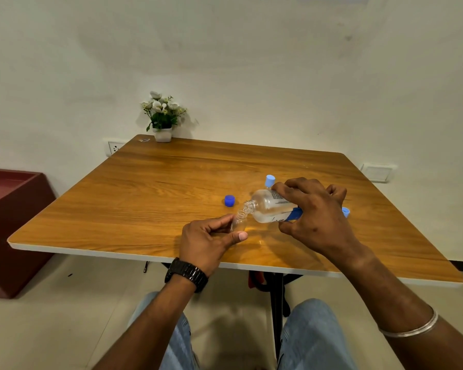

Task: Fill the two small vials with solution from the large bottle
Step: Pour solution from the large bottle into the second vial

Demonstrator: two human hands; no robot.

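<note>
My right hand (313, 212) grips the large clear bottle (267, 206), tipped on its side with its open mouth pointing left and down. My left hand (209, 239) pinches a small clear vial (238, 222) that stands uncapped on the wooden table (145, 182), its mouth right under the bottle's mouth. A second vial with a light blue cap (270, 180) stands just behind the bottle, mostly hidden. The dark blue bottle cap (230, 201) lies on the table to the left. A light blue cap (346, 211) peeks out behind my right hand.
A white pot of white flowers (163, 121) stands at the table's far left corner against the wall. A dark red box (14, 222) sits on the floor left of the table. My knees are below the near table edge.
</note>
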